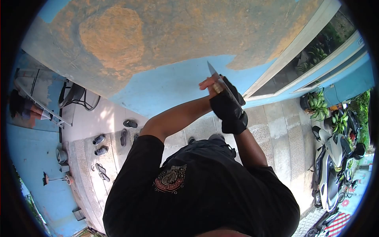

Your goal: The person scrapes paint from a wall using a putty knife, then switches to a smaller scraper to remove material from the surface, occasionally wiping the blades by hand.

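My right hand (230,114), in a black glove, is closed at a long metal trowel (212,70), whose flat blade shows nearly edge-on and slants up to the left. Close against it is my left hand (209,82), with bare fingers sticking out to the left past the blade. The gloved hand and the blade cover most of my left hand, so I cannot tell how its other fingers lie. Both hands are held in front of a light blue wall (169,85). Above them the wall carries a broad, rough grey-brown patch (185,31) with orange smears.
Shoes and sandals (100,151) lie on the tiled floor (272,122) to the left. A metal-framed chair (81,96) stands beyond them. Along the right are a window (292,73), potted plants (317,104) and a parked motorbike (328,173). At far left a person's legs (37,113) show.
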### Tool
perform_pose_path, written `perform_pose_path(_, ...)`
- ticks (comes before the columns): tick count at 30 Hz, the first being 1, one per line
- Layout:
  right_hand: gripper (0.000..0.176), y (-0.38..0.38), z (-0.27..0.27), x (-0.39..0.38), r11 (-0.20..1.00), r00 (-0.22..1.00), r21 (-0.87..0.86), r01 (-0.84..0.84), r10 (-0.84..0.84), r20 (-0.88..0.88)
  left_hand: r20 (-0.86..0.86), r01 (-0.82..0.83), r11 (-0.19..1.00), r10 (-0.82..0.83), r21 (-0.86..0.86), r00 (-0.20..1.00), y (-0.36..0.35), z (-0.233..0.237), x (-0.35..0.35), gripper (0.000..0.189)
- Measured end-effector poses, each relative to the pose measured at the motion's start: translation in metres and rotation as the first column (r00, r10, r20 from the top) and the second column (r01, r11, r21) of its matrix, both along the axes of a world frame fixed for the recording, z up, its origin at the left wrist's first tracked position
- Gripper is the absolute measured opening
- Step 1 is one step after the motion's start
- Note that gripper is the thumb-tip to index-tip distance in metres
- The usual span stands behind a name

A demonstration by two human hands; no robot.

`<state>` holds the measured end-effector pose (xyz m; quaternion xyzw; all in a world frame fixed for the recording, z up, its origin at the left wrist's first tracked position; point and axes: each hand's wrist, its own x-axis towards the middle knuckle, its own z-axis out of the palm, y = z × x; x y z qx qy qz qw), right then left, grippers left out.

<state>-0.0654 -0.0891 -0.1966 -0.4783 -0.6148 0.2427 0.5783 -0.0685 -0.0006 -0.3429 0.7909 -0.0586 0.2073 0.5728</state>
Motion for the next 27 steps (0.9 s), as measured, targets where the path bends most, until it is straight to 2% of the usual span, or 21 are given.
perform_pose_path(1,0.013,0.004,-0.012,0.011,0.999,0.997,-0.034,0.029,-0.031,-0.073,-0.018,-0.011,0.999,0.012,0.052,1.000,0.001,0.005,0.004,0.025)
perform_pose_path(3,0.013,0.015,-0.043,0.011,0.978,1.000,-0.209,0.015,-0.014,0.006,-0.040,-0.009,0.987,0.016,0.161,0.999,-0.002,0.008,0.017,0.024)
perform_pose_path(5,0.010,0.013,-0.056,-0.010,0.952,0.944,0.191,-0.241,0.275,-0.182,-0.154,0.004,0.928,0.058,0.373,0.986,-0.008,0.019,0.037,0.023)
perform_pose_path(6,0.010,0.005,-0.049,-0.019,0.947,0.936,0.119,-0.297,0.314,-0.160,-0.394,0.113,0.736,0.220,0.667,0.893,-0.008,0.030,0.048,0.027)
perform_pose_path(7,0.013,-0.003,-0.042,-0.027,0.936,0.926,0.045,-0.348,0.351,-0.137,-0.433,0.149,0.737,0.210,0.659,0.877,-0.003,0.013,0.060,0.027)
perform_pose_path(9,0.010,-0.008,-0.034,-0.032,0.904,0.858,0.018,-0.426,0.410,-0.310,-0.433,0.189,0.724,0.165,0.663,0.886,0.003,-0.009,0.075,0.024)
perform_pose_path(10,0.006,-0.007,-0.055,-0.020,0.944,0.915,-0.040,-0.327,0.305,-0.264,-0.366,0.087,0.780,0.190,0.620,0.911,0.006,-0.038,0.085,0.023)
perform_pose_path(12,0.006,0.001,-0.051,0.017,0.945,0.901,0.140,-0.294,0.323,-0.289,-0.174,-0.066,0.910,0.149,0.409,0.973,0.018,-0.114,0.106,0.022)
perform_pose_path(13,0.007,0.005,-0.049,0.035,0.934,0.895,0.228,-0.274,0.335,-0.295,-0.028,-0.059,0.968,0.068,0.242,0.997,0.023,-0.137,0.112,0.022)
perform_pose_path(14,0.007,-0.004,-0.043,0.053,0.979,0.970,0.127,-0.158,0.178,-0.163,0.126,-0.007,0.995,-0.006,0.103,0.992,0.027,-0.154,0.117,0.022)
perform_pose_path(15,0.008,-0.009,-0.040,0.066,0.999,1.000,0.045,-0.023,0.023,-0.011,0.152,0.023,1.000,-0.021,-0.007,0.988,0.017,-0.130,0.114,0.022)
perform_pose_path(16,0.008,-0.011,-0.049,0.068,0.999,0.999,0.041,-0.034,0.035,-0.016,0.182,0.056,0.992,-0.034,-0.115,0.983,0.005,-0.101,0.111,0.023)
perform_pose_path(17,0.007,-0.013,-0.064,0.070,0.996,0.996,0.037,-0.083,0.084,-0.024,-0.012,-0.055,0.961,0.060,0.270,0.998,-0.005,-0.074,0.120,0.024)
perform_pose_path(18,0.007,-0.014,-0.072,0.072,0.990,0.990,0.035,-0.134,0.135,-0.029,-0.154,-0.077,0.775,0.220,0.628,0.963,-0.011,-0.058,0.134,0.025)
perform_pose_path(20,0.012,-0.039,-0.034,0.048,0.991,0.942,0.002,-0.137,0.129,0.309,-0.466,0.188,0.606,0.342,0.773,0.816,-0.021,-0.056,0.155,0.023)
perform_pose_path(21,0.008,-0.050,-0.018,0.040,0.963,0.947,-0.068,-0.260,0.268,0.179,-0.543,0.287,0.542,0.399,0.790,0.739,-0.021,-0.065,0.163,0.022)
perform_pose_path(22,0.012,-0.061,-0.006,0.039,0.867,0.884,-0.182,-0.465,0.445,-0.142,-0.532,0.282,0.540,0.386,0.793,0.754,-0.021,-0.078,0.163,0.021)
perform_pose_path(23,0.006,-0.064,-0.001,0.030,0.827,0.812,-0.100,-0.554,0.509,-0.286,-0.520,0.276,0.540,0.371,0.795,0.769,-0.015,-0.107,0.163,0.020)
perform_pose_path(24,0.004,-0.071,0.006,0.030,0.774,0.736,-0.134,-0.619,0.511,-0.445,-0.447,0.004,0.858,0.264,0.514,0.854,0.005,-0.180,0.153,0.020)
perform_pose_path(25,0.005,-0.078,0.022,0.030,0.713,0.640,-0.151,-0.685,0.490,-0.592,-0.656,0.140,0.775,0.407,0.617,0.636,0.015,-0.217,0.169,0.026)
perform_pose_path(27,0.007,-0.086,0.011,0.021,0.731,0.578,-0.055,-0.680,0.489,-0.653,-0.690,0.357,0.605,0.506,0.712,0.518,-0.008,-0.123,0.155,0.030)
